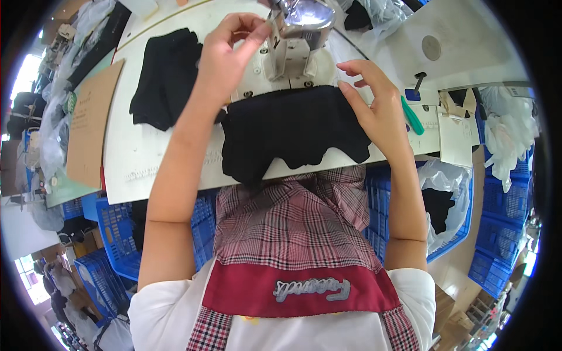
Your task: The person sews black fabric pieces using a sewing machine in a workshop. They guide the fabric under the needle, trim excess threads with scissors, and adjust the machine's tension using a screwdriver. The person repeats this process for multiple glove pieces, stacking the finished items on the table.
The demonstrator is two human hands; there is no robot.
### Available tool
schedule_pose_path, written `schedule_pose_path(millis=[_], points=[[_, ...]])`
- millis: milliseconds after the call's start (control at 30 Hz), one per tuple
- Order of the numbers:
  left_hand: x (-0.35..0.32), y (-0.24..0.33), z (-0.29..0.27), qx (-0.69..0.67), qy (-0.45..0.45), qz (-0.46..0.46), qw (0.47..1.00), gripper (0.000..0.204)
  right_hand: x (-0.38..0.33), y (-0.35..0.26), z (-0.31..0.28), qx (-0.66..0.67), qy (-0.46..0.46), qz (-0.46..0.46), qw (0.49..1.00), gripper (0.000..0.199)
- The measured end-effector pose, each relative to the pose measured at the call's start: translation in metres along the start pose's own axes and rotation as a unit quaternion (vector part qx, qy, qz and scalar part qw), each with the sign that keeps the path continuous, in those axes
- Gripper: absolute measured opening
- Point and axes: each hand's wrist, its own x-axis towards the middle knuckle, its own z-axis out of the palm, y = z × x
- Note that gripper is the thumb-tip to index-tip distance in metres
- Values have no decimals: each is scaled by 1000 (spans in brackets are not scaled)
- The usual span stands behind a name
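Note:
A black fabric piece (287,128) lies in front of the sewing machine (298,35), its wavy lower edge hanging over the table's front edge. My left hand (231,55) is raised beside the machine head, thumb and forefinger closed together against its left side. Whatever may be between those fingertips is too small to make out. My right hand (374,96) hovers at the fabric's upper right corner. Its fingers are curved and apart, with the thumb close to the cloth and nothing held. Left of my left forearm lies a stack of black fabric pieces (167,79).
Green-handled snips (413,117) lie right of my right hand. A brown cardboard sheet (93,123) leans along the white table's (134,169) left side. Blue crates (120,234) stand under the table, one at the right holding a plastic bag (448,181) with black cloth.

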Motion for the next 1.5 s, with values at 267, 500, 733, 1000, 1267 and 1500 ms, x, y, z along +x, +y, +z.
schedule_pose_path(millis=[267,500,733,1000,1267,1500], points=[[-39,2,-46,133,76,-51,987,21,-17,8,6,-175,-13,-23,984,32],[-74,20,-63,198,91,-37,975,11,-20,5,12,-170,-27,65,983,35],[-99,21,-120,164,274,-62,946,15,-28,-4,19,-223,29,12,974,33],[-90,54,-47,135,74,3,988,17,-18,-21,8,49,61,134,988,19],[-47,83,18,37,-74,6,997,22,17,-74,-16,152,43,23,987,24],[-23,66,9,-21,-77,-115,990,14,29,-45,-12,-23,77,-229,970,36]])
